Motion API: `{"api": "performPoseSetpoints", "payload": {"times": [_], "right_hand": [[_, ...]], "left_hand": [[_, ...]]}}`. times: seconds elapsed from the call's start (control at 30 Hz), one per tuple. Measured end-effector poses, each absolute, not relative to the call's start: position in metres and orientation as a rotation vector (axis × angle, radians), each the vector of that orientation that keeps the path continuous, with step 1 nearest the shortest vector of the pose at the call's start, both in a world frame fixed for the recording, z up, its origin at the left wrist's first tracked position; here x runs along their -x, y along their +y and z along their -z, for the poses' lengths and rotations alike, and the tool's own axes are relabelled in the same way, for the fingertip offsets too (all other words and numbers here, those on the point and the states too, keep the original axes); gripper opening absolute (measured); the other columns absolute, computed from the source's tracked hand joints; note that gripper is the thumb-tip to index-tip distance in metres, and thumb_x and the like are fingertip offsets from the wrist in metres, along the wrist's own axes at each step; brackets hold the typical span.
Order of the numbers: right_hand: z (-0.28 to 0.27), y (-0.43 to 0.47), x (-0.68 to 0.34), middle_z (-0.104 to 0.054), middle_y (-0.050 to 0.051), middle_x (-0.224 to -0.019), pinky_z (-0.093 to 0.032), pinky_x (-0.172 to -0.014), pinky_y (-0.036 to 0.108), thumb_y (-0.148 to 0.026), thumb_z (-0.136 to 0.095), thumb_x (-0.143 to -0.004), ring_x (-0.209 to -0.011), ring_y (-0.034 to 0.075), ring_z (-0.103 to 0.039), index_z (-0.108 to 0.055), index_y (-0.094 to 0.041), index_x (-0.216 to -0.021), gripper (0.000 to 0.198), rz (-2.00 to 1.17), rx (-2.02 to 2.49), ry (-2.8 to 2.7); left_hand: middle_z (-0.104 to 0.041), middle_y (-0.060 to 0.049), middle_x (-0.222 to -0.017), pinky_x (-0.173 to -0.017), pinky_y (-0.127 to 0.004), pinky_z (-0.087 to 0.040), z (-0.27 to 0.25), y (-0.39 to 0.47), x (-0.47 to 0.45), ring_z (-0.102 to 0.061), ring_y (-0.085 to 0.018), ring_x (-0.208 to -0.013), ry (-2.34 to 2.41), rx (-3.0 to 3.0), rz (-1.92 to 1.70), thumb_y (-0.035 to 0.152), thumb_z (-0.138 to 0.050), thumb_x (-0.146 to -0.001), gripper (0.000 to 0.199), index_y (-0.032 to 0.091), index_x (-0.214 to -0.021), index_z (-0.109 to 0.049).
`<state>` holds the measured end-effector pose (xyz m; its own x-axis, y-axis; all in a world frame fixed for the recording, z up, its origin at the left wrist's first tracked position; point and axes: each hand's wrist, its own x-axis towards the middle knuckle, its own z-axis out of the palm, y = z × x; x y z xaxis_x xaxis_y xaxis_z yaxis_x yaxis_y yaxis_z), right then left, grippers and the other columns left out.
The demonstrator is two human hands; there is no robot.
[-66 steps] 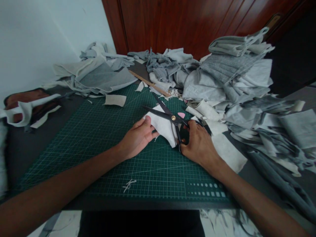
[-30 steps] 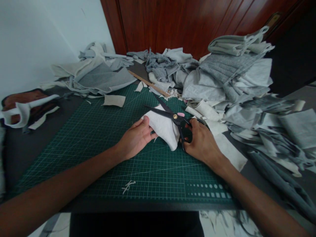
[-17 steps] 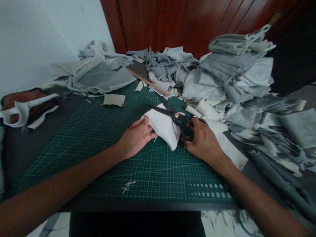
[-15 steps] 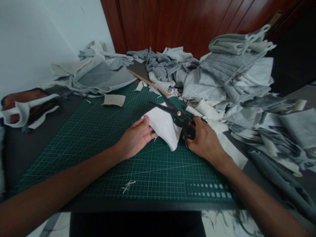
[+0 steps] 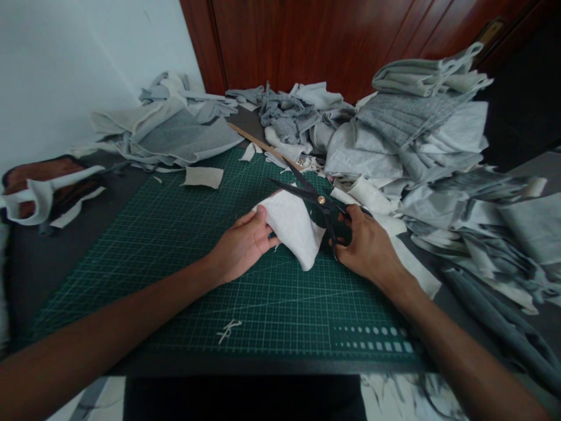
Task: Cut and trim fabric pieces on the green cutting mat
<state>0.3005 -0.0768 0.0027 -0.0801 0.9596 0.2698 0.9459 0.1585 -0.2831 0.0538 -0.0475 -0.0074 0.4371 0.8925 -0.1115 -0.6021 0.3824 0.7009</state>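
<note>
White cloth (image 5: 293, 225) (limp, curved), black scissors (image 5: 321, 200)

Scissors (image 5: 321, 200): shifted rightward and slightly farther from the body; lower blade now crosses nearer the cloth's top corner.
Right hand (image 5: 367, 241): displaced rightward with the handles.
Cloth (image 5: 291, 222): right corner, formerly behind the handle, now lies exposed, reaching farther right.

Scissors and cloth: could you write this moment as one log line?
left hand: holds cloth over mat | right hand: holds scissors | scissors: open | threads: on mat, near front edge
</note>
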Motion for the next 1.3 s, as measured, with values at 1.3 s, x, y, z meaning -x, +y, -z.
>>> {"api": "performPoseSetpoints", "payload": {"times": [1.3], "right_hand": [[0.0, -0.08, -0.297, -0.069, 0.015, -0.094, -0.055, -0.079, 0.046, -0.02, -0.059, -0.069, -0.09, 0.036, -0.069, -0.05, -0.019, -0.105, 0.037, -0.029, 1.693, -2.197]], "left_hand": [[-0.069, -0.016, -0.139, -0.125, -0.057, -0.037, 0.007, -0.043, -0.053, -0.05, -0.034, -0.147, 0.547, -0.599, -1.021, 0.028, -0.059, -0.104, 0.022, 0.014, -0.119, -0.068]]}}
